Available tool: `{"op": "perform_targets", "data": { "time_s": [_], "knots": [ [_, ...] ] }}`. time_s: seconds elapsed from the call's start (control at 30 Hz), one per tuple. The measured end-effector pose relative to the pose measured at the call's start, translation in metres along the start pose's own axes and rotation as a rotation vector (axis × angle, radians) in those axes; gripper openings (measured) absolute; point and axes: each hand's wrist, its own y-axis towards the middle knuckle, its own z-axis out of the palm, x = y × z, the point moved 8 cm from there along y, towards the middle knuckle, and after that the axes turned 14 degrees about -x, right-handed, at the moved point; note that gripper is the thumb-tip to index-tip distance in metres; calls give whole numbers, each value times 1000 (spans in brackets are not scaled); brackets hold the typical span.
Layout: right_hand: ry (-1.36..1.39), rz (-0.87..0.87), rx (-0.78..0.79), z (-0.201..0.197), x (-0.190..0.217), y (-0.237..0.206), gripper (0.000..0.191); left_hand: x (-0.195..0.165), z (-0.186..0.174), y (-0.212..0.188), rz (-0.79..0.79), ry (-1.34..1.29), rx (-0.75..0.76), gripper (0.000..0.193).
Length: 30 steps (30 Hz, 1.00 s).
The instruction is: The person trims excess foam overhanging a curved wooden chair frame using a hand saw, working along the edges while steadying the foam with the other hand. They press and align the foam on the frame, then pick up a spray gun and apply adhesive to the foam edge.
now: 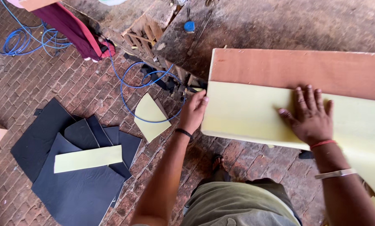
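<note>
Right hand (pixel 311 119) lies flat, fingers spread, pressing on the pale yellow foam sheet (pixel 246 113); left hand (pixel 194 111) grips the sheet's left edge, where it overhangs the worn workbench (pixel 279 25) beside the reddish-brown board (pixel 296 67). Risk, as judged: the unsupported overhang could sag or slide off if the flat palm lifts. Outward on the brick floor (pixel 49 79): black offcuts (pixel 74 184), yellow strips (pixel 88 158), blue cable (pixel 131 83) underfoot, a possible trip hazard.

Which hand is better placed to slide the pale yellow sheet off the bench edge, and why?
The left hand, probably: its fingers already grip the end edge of the pale yellow sheet, which overhangs the bench. The right hand lies flat on top, suited only to pressing it down.
</note>
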Motion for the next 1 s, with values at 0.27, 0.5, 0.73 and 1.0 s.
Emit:
{"op": "perform_targets", "data": {
  "time_s": [0.27, 0.5, 0.73, 1.0],
  "knots": [
    [-17, 66, 4, 2, 13, 0, 99, 34, -32, -56, -147, -149, 12, 27],
    [-13, -188, 26, 45, 131, -12, 96, 36, -30, -85, -283, -417, 75, 64],
    [-43, -259, 71, 38, 180, -15, 85, 8, -21, -96, -236, -439, 145, 100],
    [-83, -277, 19, 39, 177, -24, 86, -64, 6, -88, 368, 97, 91, 92]
  ]
}}
